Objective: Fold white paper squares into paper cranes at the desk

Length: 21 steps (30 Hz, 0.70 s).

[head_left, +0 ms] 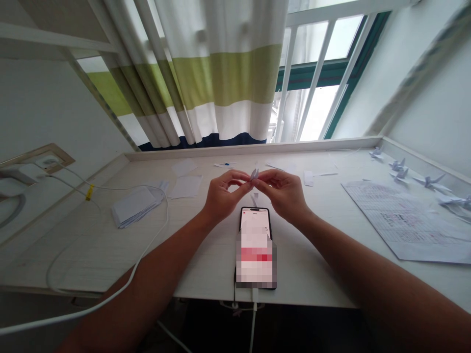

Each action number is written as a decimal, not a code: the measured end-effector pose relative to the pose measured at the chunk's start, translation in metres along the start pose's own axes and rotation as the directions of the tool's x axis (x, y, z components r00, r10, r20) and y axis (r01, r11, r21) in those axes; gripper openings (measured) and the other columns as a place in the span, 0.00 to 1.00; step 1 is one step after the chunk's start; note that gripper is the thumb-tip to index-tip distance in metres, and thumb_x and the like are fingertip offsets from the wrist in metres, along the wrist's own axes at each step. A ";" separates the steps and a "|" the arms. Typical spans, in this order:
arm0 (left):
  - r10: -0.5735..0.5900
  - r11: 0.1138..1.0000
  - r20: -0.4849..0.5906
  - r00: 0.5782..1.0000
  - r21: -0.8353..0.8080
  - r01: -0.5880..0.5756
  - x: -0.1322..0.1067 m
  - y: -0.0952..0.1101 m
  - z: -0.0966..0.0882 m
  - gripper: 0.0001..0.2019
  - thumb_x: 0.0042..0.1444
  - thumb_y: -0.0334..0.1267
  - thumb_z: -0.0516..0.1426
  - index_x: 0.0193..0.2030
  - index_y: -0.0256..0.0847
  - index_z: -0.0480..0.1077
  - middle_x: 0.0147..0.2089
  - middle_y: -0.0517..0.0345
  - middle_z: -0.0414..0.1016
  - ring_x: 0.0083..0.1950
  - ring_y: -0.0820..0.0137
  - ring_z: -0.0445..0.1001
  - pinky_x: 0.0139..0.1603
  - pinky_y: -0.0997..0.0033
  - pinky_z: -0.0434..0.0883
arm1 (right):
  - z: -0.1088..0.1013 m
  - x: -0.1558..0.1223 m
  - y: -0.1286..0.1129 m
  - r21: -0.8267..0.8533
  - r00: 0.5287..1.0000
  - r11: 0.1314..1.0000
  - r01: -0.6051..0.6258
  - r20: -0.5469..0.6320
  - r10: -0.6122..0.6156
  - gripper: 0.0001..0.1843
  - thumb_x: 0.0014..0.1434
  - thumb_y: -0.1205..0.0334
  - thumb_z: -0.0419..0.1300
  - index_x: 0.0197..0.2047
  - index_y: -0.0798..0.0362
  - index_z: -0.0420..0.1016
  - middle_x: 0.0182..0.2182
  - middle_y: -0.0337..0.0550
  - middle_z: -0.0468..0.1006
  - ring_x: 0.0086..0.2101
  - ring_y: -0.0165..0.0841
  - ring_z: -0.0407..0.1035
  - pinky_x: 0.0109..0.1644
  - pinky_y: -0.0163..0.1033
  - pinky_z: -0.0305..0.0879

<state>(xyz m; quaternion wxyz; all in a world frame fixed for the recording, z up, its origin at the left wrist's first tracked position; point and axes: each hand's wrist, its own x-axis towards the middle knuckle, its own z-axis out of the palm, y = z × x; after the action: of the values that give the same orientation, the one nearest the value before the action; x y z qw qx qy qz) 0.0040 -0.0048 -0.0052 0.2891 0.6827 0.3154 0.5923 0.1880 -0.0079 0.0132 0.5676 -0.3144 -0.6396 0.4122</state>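
Between the fingertips of both hands is a small folded piece of white paper [254,174], held upright above the desk. My left hand [224,193] pinches it from the left with thumb and fingers. From the other side, my right hand [285,193] pinches it the same way. Its lower part is partly hidden by the thumbs. Just below the hands lies a phone [254,245] with its screen lit and partly blurred out. Several folded paper cranes [399,169] stand along the right edge of the desk.
A stack of white paper [134,206] and loose sheets [186,187] lie on the left. Written paper [408,215] covers part of the right side. A white cable [167,208] loops across my left forearm; another cable [253,318] runs from the phone over the desk's front edge.
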 end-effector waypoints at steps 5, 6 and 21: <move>-0.043 0.998 -0.020 0.999 -0.054 0.042 -0.001 0.000 0.002 0.06 0.58 0.40 0.70 0.40 0.42 0.83 0.42 0.54 0.85 0.45 0.66 0.82 0.45 0.65 0.79 | 0.000 0.001 0.000 0.071 0.999 0.997 -0.033 -0.002 0.033 0.18 0.52 0.48 0.79 0.36 0.50 0.81 0.34 0.43 0.85 0.37 0.38 0.80 0.47 0.51 0.80; -0.057 0.997 -0.025 0.998 -0.060 0.055 -0.001 0.001 0.002 0.06 0.58 0.40 0.70 0.40 0.41 0.83 0.43 0.53 0.85 0.45 0.66 0.82 0.46 0.65 0.80 | 0.000 0.002 0.001 0.078 0.999 0.996 -0.033 -0.001 0.033 0.18 0.52 0.48 0.79 0.36 0.50 0.81 0.34 0.43 0.85 0.37 0.38 0.80 0.47 0.51 0.80; -0.315 0.898 -0.054 0.948 -0.341 0.279 0.000 0.007 0.011 0.21 0.49 0.39 0.75 0.48 0.41 0.77 0.38 0.58 0.83 0.40 0.70 0.81 0.46 0.67 0.78 | -0.002 0.005 0.011 0.183 0.980 0.964 -0.192 0.098 0.176 0.18 0.53 0.48 0.78 0.40 0.51 0.84 0.36 0.43 0.85 0.39 0.36 0.78 0.49 0.47 0.76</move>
<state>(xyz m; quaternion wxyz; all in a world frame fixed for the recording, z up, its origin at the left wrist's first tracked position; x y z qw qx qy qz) 0.0151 -0.0088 -0.0013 0.4682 0.5357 0.3279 0.6215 0.1889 0.0015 0.0057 0.5282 -0.2995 -0.5875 0.5350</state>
